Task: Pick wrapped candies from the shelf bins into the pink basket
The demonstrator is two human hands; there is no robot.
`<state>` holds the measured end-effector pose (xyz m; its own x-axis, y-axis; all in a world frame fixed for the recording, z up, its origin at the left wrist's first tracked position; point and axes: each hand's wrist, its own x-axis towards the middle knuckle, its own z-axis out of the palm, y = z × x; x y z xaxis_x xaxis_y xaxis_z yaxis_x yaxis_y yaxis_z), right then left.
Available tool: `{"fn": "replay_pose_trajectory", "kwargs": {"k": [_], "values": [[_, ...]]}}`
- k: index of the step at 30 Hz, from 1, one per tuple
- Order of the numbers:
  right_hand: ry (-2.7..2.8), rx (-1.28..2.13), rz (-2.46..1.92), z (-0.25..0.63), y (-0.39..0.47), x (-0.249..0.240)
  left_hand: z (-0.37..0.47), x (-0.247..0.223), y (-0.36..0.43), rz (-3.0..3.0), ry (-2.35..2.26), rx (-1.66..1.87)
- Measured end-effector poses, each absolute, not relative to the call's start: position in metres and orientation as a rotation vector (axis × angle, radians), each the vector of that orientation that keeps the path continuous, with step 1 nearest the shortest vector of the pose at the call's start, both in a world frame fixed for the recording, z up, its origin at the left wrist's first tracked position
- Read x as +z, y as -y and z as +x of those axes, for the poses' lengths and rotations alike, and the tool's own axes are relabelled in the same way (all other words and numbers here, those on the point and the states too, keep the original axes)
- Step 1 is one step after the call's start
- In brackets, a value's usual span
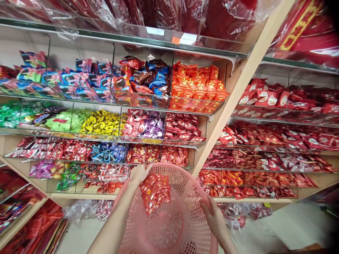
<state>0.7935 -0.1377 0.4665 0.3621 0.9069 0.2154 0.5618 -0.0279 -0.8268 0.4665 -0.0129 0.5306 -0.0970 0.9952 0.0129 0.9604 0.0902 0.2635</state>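
Observation:
A pink perforated plastic basket [182, 176] is held out in front of me, tilted so its inside faces me. My left hand [140, 173] grips its far rim on the left, with the fingertips partly hidden. My right hand [213, 216] is closed round the right side of the rim, thumb toward the inside. Within the basket, just right of my left hand, lies a small pile of red candy packets [156, 192] with round coloured prints. The lower part of the basket is bare.
Glass-fronted wooden shelves [222, 116] full of wrapped sweets rise ahead. Orange-red snack packets [197, 88] and yellow-wrapped candies [102, 122] fill separate compartments. Below stand bagged sweets [82, 210] on the tiled floor [280, 225]; red packages [39, 225] lie at lower left.

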Motion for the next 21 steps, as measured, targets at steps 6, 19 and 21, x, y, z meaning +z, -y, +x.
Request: {"fn": "replay_pose_trajectory", "kwargs": {"k": [6, 19, 21], "values": [[1.370, 0.599, -1.658, 0.783, 0.133, 0.467, 0.456, 0.530, 0.023, 1.964, -2.259, 0.258], [1.813, 0.351, -1.456, 0.780, 0.037, 0.517, 0.453, 0.524, 0.018, 1.917, -2.258, 0.196], [1.956, 0.353, -1.442, 0.773, -0.002, 0.523, 0.454, 0.524, 0.018, 1.920, -2.265, 0.185]]}}
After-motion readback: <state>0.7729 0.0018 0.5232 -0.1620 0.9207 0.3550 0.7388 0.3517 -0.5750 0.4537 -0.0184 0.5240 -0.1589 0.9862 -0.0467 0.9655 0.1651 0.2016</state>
